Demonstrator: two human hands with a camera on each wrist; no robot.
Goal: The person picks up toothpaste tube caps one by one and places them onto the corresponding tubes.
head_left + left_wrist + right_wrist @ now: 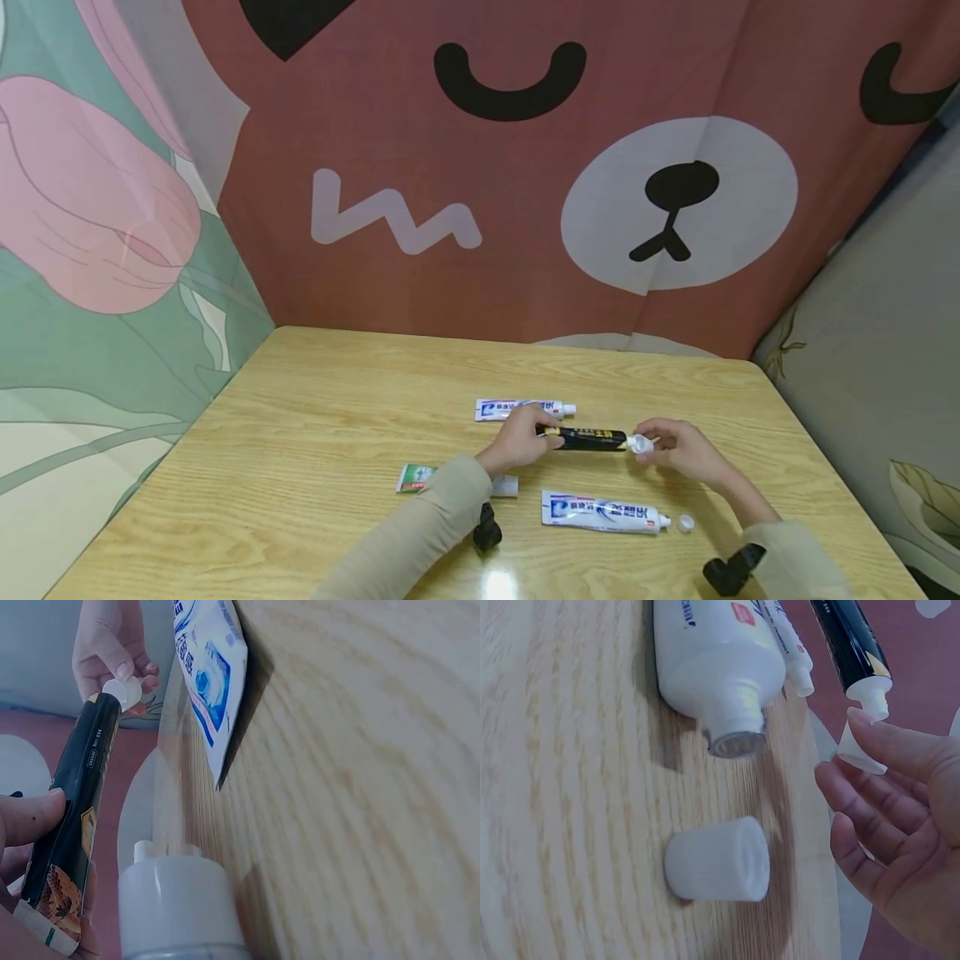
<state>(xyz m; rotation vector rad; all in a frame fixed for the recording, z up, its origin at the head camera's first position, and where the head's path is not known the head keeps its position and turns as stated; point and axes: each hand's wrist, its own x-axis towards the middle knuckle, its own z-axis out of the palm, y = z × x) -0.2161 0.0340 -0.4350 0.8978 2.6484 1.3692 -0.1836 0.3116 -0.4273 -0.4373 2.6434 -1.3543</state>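
My left hand (522, 435) grips a black toothpaste tube (588, 439) around its tail end, holding it above the table with the neck toward the right. In the right wrist view, the tube's bare white nozzle (871, 697) shows. Just beside that nozzle, my right hand (911, 802) pinches a white cap (859, 754) between thumb and fingers; the cap is off the thread. Nearer the front, a white and blue toothpaste tube (600, 512) lies uncapped, with a loose white cap (686, 523) by its mouth.
Behind the left hand lies another white and blue toothpaste tube (491, 409), partly covered by that hand. A green toothpaste tube (414, 477) with a white cap (506, 486) lies under the left forearm. A patterned curtain (420, 292) hangs behind the wooden table (300, 417).
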